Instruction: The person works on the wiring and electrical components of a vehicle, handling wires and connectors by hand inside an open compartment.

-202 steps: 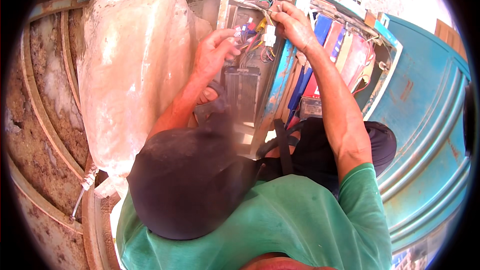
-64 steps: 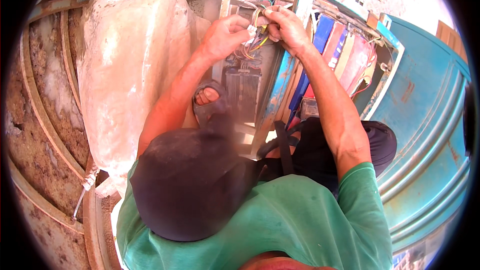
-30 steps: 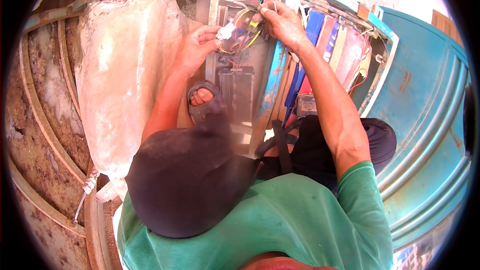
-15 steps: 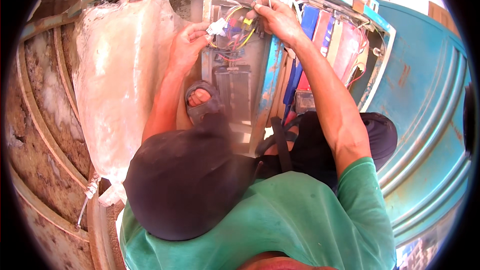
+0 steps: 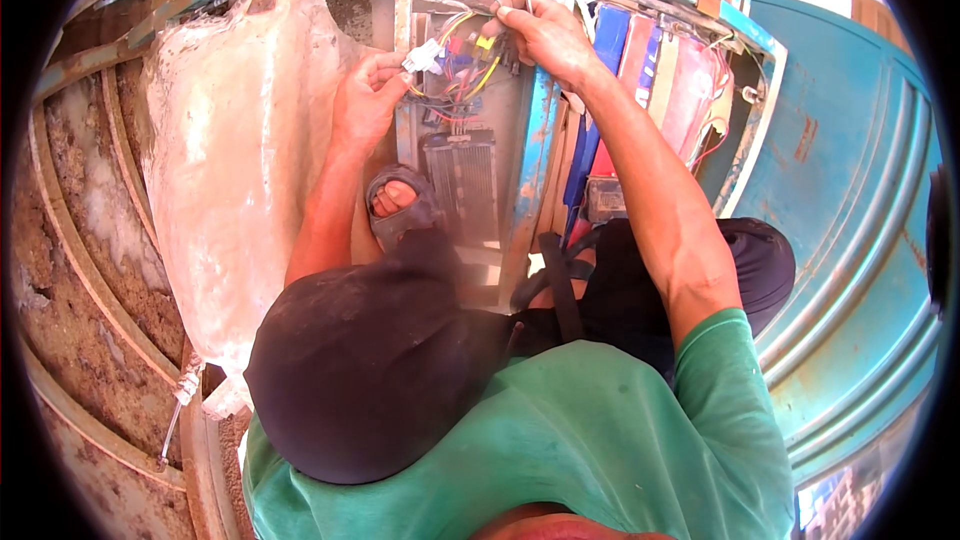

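A white plastic wire connector (image 5: 422, 57) is pinched in the fingertips of my left hand (image 5: 370, 90). Yellow, red and dark wires (image 5: 470, 80) run from it across the opening of a blue metal frame. To the right and farther off, my right hand (image 5: 545, 35) has its thumb and fingers closed at the upper end of the wire bundle; what it pinches is too small to make out. A small yellow connector (image 5: 486, 42) hangs among the wires just below those fingers. Under the wires sits a finned grey metal box (image 5: 462, 175).
Right of the blue frame post (image 5: 535, 150) stand blue and red battery-like blocks (image 5: 640, 70) with loose wires. A large dusty, pale moulded cover (image 5: 240, 160) fills the left. A teal metal panel (image 5: 830, 170) lies at the right. My sandalled foot (image 5: 395, 202) rests near the frame.
The whole view has shifted slightly. Both hands keep nearly the same places, the left still pinching the white connector and the right still at the wires.
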The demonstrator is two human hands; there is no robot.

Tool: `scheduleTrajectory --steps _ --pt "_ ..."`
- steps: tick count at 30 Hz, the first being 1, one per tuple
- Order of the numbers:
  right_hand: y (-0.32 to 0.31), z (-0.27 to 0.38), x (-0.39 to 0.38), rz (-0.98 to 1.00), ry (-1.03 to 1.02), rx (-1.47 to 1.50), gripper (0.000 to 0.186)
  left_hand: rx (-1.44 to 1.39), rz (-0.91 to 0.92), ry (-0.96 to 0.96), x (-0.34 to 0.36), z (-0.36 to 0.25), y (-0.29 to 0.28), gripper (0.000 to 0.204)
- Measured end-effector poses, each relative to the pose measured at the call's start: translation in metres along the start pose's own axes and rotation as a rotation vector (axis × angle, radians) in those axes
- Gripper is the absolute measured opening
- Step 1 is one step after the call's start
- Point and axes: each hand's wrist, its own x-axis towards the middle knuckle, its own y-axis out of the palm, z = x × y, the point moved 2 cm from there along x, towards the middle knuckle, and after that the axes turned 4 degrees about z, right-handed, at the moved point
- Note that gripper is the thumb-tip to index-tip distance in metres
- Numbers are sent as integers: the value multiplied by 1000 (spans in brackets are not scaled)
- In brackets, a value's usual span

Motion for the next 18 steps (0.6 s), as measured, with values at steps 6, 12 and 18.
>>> scheduleTrajectory --steps 6,12,18 --pt "1 -1 1 1 -1 18 18 103 -84 59 4 8 -4 28" --pt "0 2 -2 -8 9 -14 22 71 -37 52 3 8 -1 28" --pt "1 2 -2 -17 -7 -36 25 87 9 40 2 6 -2 28"
